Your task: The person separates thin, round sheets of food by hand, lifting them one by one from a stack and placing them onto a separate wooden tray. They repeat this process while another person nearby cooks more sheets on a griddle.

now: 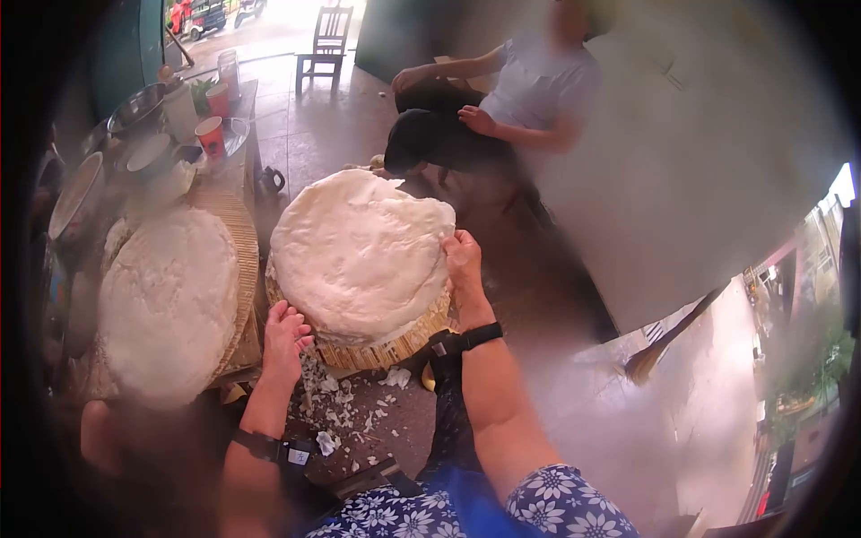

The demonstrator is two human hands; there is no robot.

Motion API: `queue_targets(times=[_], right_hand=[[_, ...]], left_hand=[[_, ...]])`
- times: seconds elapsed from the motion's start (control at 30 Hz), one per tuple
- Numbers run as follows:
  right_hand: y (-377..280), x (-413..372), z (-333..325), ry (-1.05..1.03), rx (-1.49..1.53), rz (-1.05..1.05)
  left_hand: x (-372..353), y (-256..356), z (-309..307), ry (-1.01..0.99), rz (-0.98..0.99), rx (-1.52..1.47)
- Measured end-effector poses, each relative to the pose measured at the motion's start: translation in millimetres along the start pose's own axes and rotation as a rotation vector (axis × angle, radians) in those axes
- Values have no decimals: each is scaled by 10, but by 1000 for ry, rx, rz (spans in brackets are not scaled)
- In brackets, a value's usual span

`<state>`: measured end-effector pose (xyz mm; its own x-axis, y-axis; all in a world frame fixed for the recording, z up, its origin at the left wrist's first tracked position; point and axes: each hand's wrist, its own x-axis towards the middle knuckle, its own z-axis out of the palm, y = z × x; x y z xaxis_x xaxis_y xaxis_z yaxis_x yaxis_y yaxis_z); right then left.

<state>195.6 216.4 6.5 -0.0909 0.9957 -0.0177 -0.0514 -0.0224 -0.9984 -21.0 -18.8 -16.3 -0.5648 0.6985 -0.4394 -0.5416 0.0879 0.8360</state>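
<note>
A large round slab of pale dough (359, 251) lies on a round mat of woven stalks (386, 351) in front of me. My right hand (464, 260) pinches the dough's right edge between thumb and fingers, where the rim is slightly raised. At the lower left rim, my left hand (285, 341) is held with its fingers loosely bent and apart, close beside the mat and holding nothing. A second round of pale dough (170, 305) rests on another stalk mat (240, 269) to the left.
Red paper cups (210, 136), bowls and a metal basin (136, 109) crowd the table at left. Across from me sits a person (529, 99). White scraps (336, 403) litter the floor below the mat. A broom (664, 350) leans at right; a wooden chair (325, 49) stands behind.
</note>
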Motion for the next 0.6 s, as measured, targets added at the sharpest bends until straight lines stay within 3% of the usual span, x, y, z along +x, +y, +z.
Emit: queue_targets(times=[0.17,0.43,0.47,0.57,0.6], right_hand=[[-32,64,-20,-27,370,128],[-233,-106,65,-157,490,179],[-258,-119,55,-280,594,156],[-418,-419,116,-365,36,-332],[-419,-422,132,-358,21,-311]], left_hand=[[58,31,-15,16,-73,-23],[49,-93,-61,23,1,-26],[58,-108,-82,19,-14,-34],[-4,-72,-58,29,-42,-81],[-24,-59,-57,14,-50,-100]])
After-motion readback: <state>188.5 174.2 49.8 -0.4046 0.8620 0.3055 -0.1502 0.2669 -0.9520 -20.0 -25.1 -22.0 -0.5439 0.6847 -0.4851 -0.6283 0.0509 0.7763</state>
